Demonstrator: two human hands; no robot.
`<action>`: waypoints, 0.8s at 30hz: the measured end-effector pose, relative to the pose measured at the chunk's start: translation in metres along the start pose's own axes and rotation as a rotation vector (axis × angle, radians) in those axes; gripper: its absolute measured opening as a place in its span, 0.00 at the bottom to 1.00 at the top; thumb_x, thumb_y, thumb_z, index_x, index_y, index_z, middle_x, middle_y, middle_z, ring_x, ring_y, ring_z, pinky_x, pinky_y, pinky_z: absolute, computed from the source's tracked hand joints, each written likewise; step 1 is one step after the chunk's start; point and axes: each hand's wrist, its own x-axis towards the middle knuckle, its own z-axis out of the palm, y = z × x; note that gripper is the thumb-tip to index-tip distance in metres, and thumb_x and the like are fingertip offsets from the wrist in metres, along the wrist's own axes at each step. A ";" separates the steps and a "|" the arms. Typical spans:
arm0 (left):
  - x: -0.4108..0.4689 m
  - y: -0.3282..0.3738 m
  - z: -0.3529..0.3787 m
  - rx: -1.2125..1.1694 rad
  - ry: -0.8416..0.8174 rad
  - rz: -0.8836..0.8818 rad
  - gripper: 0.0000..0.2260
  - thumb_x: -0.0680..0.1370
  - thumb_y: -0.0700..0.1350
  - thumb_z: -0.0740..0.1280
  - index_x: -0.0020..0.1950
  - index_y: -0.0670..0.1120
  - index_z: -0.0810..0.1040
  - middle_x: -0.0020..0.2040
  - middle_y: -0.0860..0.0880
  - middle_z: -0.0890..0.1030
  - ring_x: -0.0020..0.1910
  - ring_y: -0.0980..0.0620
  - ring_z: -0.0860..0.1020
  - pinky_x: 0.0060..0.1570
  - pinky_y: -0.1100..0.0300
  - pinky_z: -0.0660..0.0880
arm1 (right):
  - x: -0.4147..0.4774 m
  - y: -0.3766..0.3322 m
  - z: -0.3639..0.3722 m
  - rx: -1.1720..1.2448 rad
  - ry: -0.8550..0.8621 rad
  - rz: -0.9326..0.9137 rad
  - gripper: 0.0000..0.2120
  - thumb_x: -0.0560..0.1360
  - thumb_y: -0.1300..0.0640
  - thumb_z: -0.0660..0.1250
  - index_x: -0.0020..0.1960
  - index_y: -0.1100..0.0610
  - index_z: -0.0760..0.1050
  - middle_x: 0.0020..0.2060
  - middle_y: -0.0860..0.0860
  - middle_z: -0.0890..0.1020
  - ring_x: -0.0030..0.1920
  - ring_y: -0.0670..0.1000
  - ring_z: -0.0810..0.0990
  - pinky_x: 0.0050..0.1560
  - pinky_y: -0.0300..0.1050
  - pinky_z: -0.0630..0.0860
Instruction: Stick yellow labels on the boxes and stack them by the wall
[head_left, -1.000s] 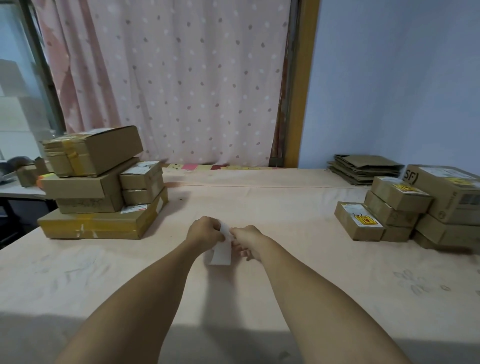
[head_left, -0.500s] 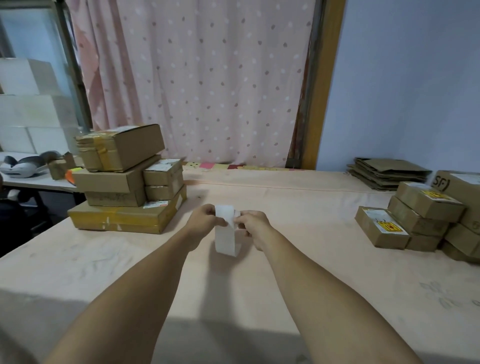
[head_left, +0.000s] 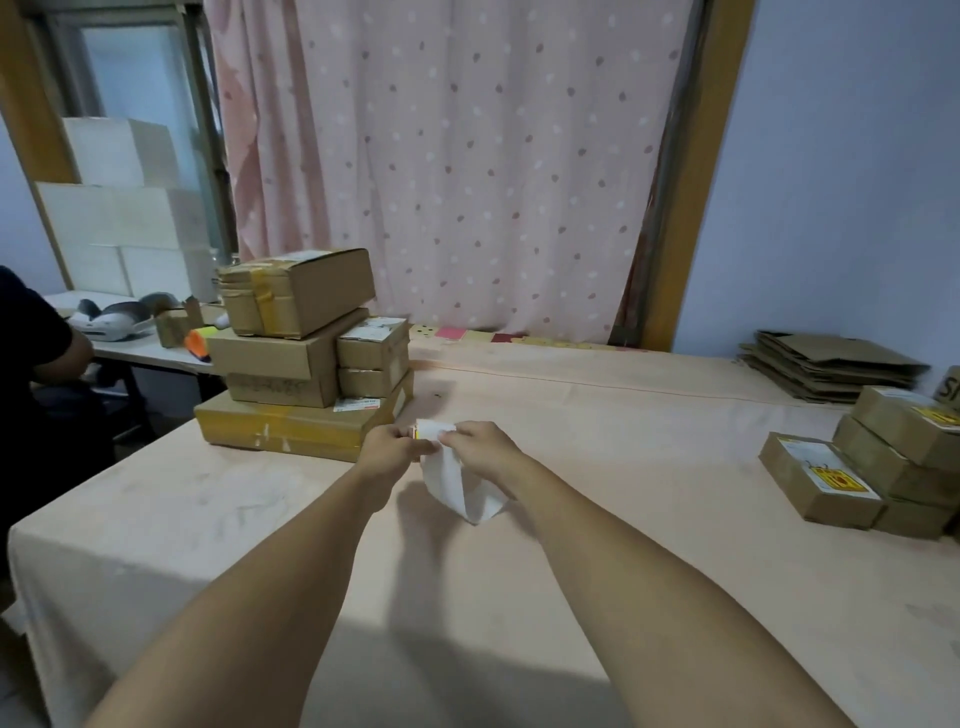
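Both hands meet over the middle of the table (head_left: 649, 519), the left hand (head_left: 387, 454) and the right hand (head_left: 480, 447) each pinching one strip's top. A pile of boxes (head_left: 306, 364) showing no yellow stands toward the far left corner, just beyond the nearer left hand. The labelled boxes (head_left: 883, 457) sit well apart at the right edge. A white backing strip (head_left: 457, 486) hangs between the hands, long axis downward, and a yellow label (head_left: 414, 431) peeks out by the left fingertips.
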 end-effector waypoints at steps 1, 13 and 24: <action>0.001 -0.001 -0.006 -0.011 0.008 -0.013 0.05 0.74 0.33 0.73 0.41 0.38 0.78 0.33 0.48 0.74 0.31 0.54 0.71 0.23 0.71 0.65 | 0.001 -0.005 0.003 -0.056 -0.032 -0.004 0.15 0.80 0.43 0.64 0.47 0.54 0.77 0.45 0.50 0.77 0.46 0.54 0.75 0.43 0.47 0.68; 0.021 -0.022 -0.058 0.892 -0.044 0.192 0.06 0.69 0.40 0.71 0.41 0.39 0.76 0.35 0.48 0.78 0.42 0.43 0.78 0.36 0.55 0.70 | 0.048 -0.114 0.039 -0.218 0.160 -0.136 0.13 0.81 0.45 0.60 0.44 0.52 0.72 0.42 0.50 0.78 0.47 0.56 0.78 0.43 0.48 0.73; 0.029 -0.029 -0.047 1.209 -0.246 0.525 0.13 0.65 0.47 0.66 0.28 0.45 0.62 0.26 0.49 0.66 0.36 0.40 0.72 0.30 0.57 0.59 | 0.094 -0.138 0.067 0.085 0.155 0.071 0.28 0.80 0.42 0.62 0.74 0.58 0.69 0.67 0.54 0.77 0.63 0.58 0.77 0.55 0.47 0.72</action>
